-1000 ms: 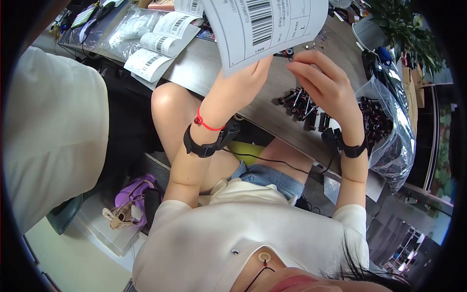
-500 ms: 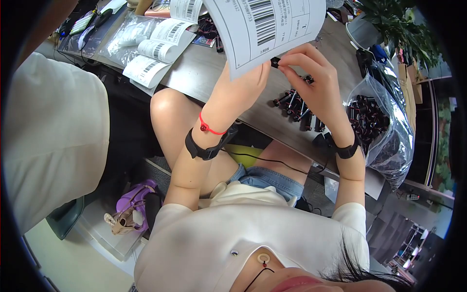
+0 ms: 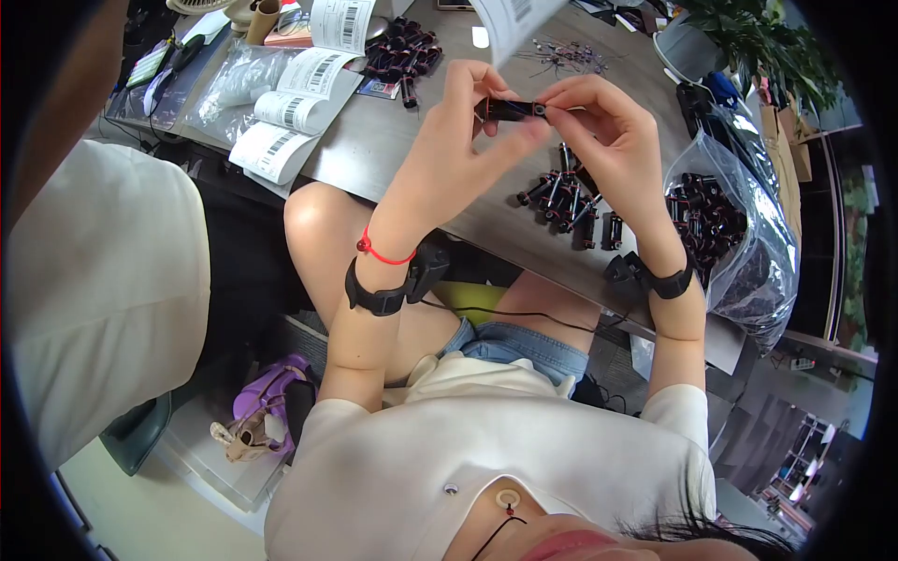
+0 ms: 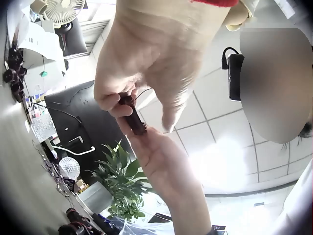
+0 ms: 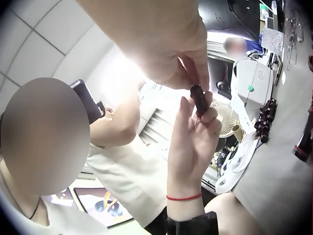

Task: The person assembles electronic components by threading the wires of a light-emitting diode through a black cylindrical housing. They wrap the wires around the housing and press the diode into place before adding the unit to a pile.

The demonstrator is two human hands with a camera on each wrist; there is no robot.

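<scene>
A small black cylindrical part (image 3: 513,110) is held level between both hands above the table. My left hand (image 3: 454,154) has its fingers curled round one end, its thumb stretched along the near side. At the other end, the thumb and forefinger of my right hand (image 3: 613,122) pinch the tip. The left wrist view shows the dark part (image 4: 133,115) between the fingers with a thin wire beside it. In the right wrist view the same part (image 5: 199,100) spans both hands. Below the right hand lies a pile of similar black parts (image 3: 566,196).
A clear plastic bag (image 3: 762,271) full of black parts sits at the right. Another pile of them (image 3: 402,51) lies farther back, near thin loose wires (image 3: 571,56). Barcode label sheets (image 3: 297,79) drape at the left; one white sheet (image 3: 514,23) hangs close at the top.
The white barcode sheet has shifted up, uncovering my left fingers. My right hand has moved left to meet my left hand, and the black part now shows between them.
</scene>
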